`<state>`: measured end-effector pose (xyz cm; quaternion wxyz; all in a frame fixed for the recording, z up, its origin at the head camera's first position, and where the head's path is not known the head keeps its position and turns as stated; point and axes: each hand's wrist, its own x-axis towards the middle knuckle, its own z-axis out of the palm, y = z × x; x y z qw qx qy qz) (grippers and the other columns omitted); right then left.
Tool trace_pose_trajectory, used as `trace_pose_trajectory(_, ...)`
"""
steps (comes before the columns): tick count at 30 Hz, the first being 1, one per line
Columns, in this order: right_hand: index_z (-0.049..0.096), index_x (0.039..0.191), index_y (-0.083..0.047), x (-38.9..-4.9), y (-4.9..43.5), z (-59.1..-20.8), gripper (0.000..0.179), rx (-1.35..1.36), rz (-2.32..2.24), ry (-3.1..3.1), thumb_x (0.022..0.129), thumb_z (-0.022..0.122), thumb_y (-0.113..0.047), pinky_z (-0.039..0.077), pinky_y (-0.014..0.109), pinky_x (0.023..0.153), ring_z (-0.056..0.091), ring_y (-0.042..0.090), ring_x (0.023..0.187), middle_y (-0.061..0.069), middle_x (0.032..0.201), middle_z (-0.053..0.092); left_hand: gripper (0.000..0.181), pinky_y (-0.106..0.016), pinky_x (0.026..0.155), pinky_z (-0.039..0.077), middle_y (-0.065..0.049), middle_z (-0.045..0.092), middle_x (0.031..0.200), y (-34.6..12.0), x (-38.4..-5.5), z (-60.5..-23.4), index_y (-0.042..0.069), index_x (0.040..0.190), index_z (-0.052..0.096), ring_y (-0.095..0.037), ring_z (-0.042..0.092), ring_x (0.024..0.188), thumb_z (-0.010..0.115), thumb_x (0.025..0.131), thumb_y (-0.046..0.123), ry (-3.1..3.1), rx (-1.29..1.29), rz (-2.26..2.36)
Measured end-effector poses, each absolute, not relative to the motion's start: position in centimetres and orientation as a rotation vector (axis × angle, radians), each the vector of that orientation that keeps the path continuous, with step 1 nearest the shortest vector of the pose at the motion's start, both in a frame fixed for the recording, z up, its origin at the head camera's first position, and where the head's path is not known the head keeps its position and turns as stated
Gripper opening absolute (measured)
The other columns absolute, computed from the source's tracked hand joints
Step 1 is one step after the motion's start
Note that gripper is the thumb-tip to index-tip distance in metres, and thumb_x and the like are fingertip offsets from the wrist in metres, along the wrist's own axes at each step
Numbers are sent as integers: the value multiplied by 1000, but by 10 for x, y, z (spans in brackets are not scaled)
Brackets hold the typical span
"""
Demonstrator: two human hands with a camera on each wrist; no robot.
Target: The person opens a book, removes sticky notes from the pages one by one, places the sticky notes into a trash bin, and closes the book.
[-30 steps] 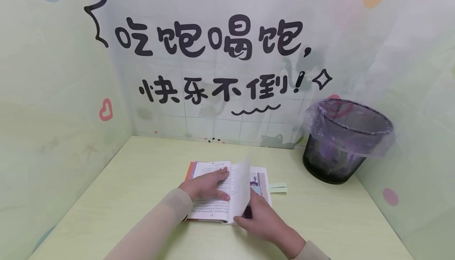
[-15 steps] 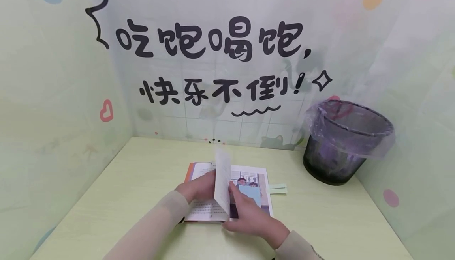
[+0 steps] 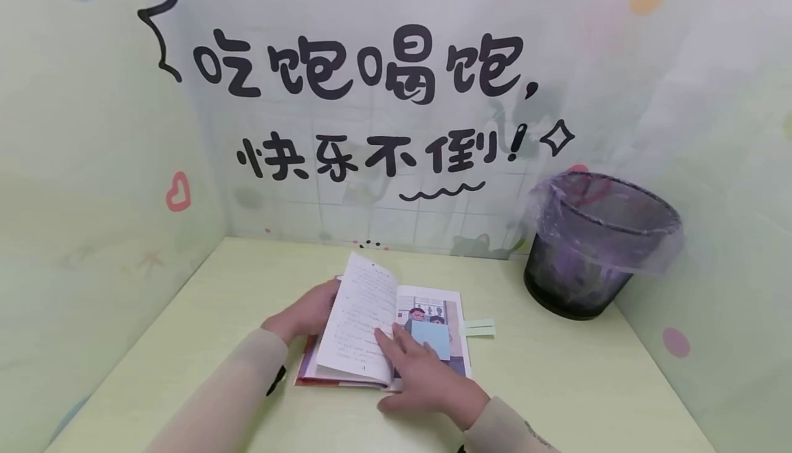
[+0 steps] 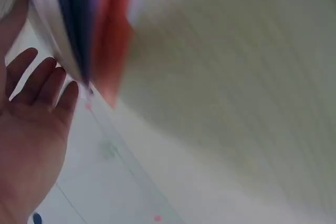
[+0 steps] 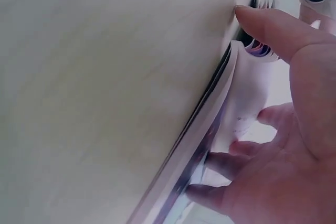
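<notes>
An open book (image 3: 361, 326) lies on the table, one leaf raised and leaning left over its left half. My left hand (image 3: 312, 310) is at the book's left edge, its fingertips hidden behind that leaf. In the left wrist view its fingers (image 4: 39, 85) are slightly bent beside the page edges, with the orange cover edge (image 4: 111, 56) beyond. My right hand (image 3: 430, 377) rests with extended fingers near the gutter, on the illustrated right page (image 3: 458, 312). A blue sticky note (image 3: 431, 340) is on that page. The right thumb (image 5: 268, 27) lies by the book's lower edge.
Pale green paper tabs (image 3: 480, 328) stick out from the book's right side. A black wastebasket (image 3: 575, 278) with a translucent purple liner stands at the back right. Printed fabric walls (image 3: 371, 219) enclose the pale table (image 3: 557, 384) at the back and both sides.
The raised leaf has swung from right to left, uncovering the illustrated page and blue note. My left hand has moved left to the book's edge; the right has shifted slightly left.
</notes>
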<state>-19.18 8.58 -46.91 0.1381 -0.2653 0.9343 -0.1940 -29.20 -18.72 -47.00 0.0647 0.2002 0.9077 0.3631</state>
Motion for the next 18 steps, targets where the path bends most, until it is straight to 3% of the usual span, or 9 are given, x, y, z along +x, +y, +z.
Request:
trace_pose_trajectory(8, 31, 175, -28, -194, 74, -468, 108, -740, -435, 2770, 85, 86, -52, 38, 74, 125, 41, 40, 162, 17, 181, 26, 46, -66, 125, 43, -25, 56, 159, -203, -297, -444, 0, 155, 58, -47, 52, 150, 61, 112, 18, 2943, 371, 1009)
trace_pose_trajectory(12, 36, 173, -27, -194, 71, -466, 106, -730, -403, 2792, 84, 87, -53, 42, 75, 121, 48, 44, 156, 18, 179, 29, 54, -65, 128, 39, -20, 55, 163, -179, -291, -430, 5, 156, 58, -45, 49, 154, 72, 107, 21, 2887, 530, 957)
trace_pose_trajectory(18, 37, 173, -25, -193, 69, -466, 105, -742, -359, 2810, 85, 86, -55, 44, 76, 119, 53, 45, 152, 18, 179, 29, 79, -60, 136, 28, -14, 39, 177, -135, -277, -425, 12, 165, 50, -40, 32, 167, 86, 97, 28, 2666, 757, 731)
